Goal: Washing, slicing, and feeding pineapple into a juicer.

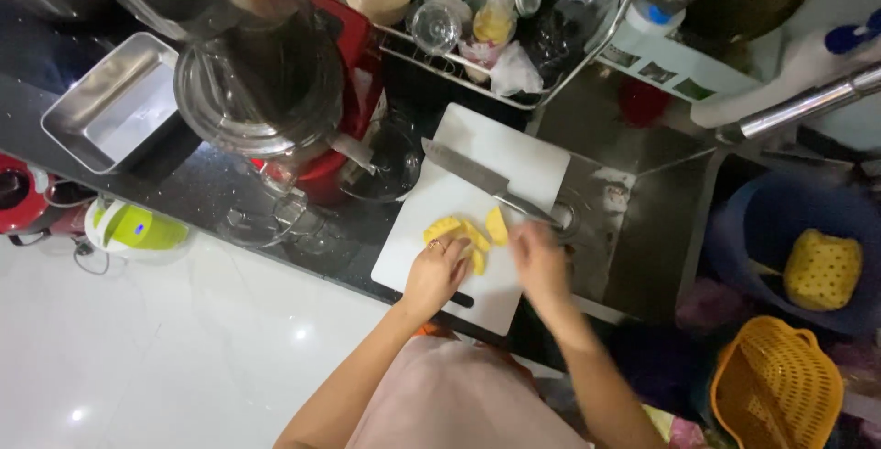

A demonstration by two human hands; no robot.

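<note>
Low in the frame's centre, the left hand (435,275) presses curled fingers onto the yellow fruit pieces (463,231) on the white cutting board (496,151). Just right of it, the right hand (540,261) is motion-blurred; I cannot tell how its fingers sit. Above them the knife (477,178) lies flat, blade toward upper left. The board overhangs the counter edge and the sink (642,201), so a hard push could tip it, and fingers near the blade risk a nick

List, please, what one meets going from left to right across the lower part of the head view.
Green and white appliance → left hand → right hand → blue bucket → orange basket.
</note>
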